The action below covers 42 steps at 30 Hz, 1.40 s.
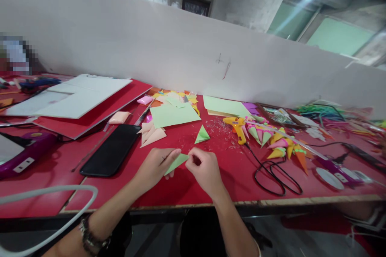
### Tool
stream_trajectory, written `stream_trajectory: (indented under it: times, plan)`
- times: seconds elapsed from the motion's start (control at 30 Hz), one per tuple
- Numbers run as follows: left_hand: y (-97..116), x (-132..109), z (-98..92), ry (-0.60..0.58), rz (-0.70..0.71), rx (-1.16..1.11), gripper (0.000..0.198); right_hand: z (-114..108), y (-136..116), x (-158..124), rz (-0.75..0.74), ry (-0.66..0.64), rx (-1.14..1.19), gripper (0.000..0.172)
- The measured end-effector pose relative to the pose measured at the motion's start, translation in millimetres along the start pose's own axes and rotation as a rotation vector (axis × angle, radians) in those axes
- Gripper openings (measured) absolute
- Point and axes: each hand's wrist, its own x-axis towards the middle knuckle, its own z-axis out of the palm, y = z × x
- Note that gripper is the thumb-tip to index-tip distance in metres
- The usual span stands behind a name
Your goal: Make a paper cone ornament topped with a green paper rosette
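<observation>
Between my hands, above the red table (193, 192), is a small piece of light green paper (177, 163). My left hand (158, 165) grips it with the thumb on top and fingers beneath. At the paper's right corner, my right hand (205, 168) pinches with thumb and forefinger. Just beyond my hands lies a folded green paper triangle (202, 134). Behind that are a larger light green sheet (175, 115) and several peach paper pieces (153, 134).
A black phone (112, 150) lies left of my hands. On the right, a yellow glue gun (238, 128) with a looped cord sits near several colored paper cones (280, 144). A white cable (90, 198) curves at front left. White boards (90, 96) lie at the back left.
</observation>
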Motion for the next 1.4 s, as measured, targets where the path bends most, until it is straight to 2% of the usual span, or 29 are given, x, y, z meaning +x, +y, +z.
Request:
stream_trajectory:
  times: [0.1,0.23,0.43,0.53,0.6,0.63,0.7,0.77,0.9,1.03,1.23,1.4]
  plan:
    - [-1.2,1.8,-3.3,-0.074,-0.033,-0.032,0.036,2.4,0.0,0.1,0.013,0.035,-0.020,0.014]
    - [-3.5,4.6,-6.3,-0.056,0.057,0.036,0.035,2.4,-1.1,1.0,0.034,0.072,0.029,0.016]
    - [-3.0,3.7,-5.2,-0.143,0.020,0.037,0.035,-1.3,-7.8,0.9,0.032,-0.034,0.220,0.025]
    - [-1.8,1.9,-4.4,-0.171,0.011,0.025,0.032,-1.4,-7.2,0.9,0.074,-0.033,0.278,0.028]
    - [-0.8,0.9,-4.7,-0.153,0.051,0.034,0.023,-0.6,-4.8,1.1,0.122,-0.021,0.310,0.028]
    - [-0.3,0.6,-5.2,-0.129,0.071,0.042,0.026,0.1,-3.4,1.2,0.141,-0.019,0.324,0.029]
    - [0.5,0.4,-6.5,-0.065,0.094,0.061,0.047,1.8,-1.0,1.3,0.162,-0.031,0.346,0.030]
    - [0.9,0.8,-8.2,-0.037,0.102,0.068,0.055,3.4,0.3,1.2,0.161,-0.053,0.350,0.031]
    - [0.8,3.0,-11.1,-0.038,0.140,0.040,0.040,4.5,-1.6,0.6,0.153,-0.075,0.334,0.031]
    - [1.3,4.4,-12.3,-0.033,0.131,0.037,0.038,2.6,-7.4,0.2,0.158,-0.036,0.387,0.019]
    - [4.1,4.2,-12.7,-0.020,0.150,-0.019,0.034,0.3,-9.5,0.0,0.148,-0.060,0.487,0.023]
    - [4.6,5.0,-9.6,-0.079,0.051,-0.109,0.035,-1.4,-9.5,1.3,0.082,-0.051,0.440,0.020]
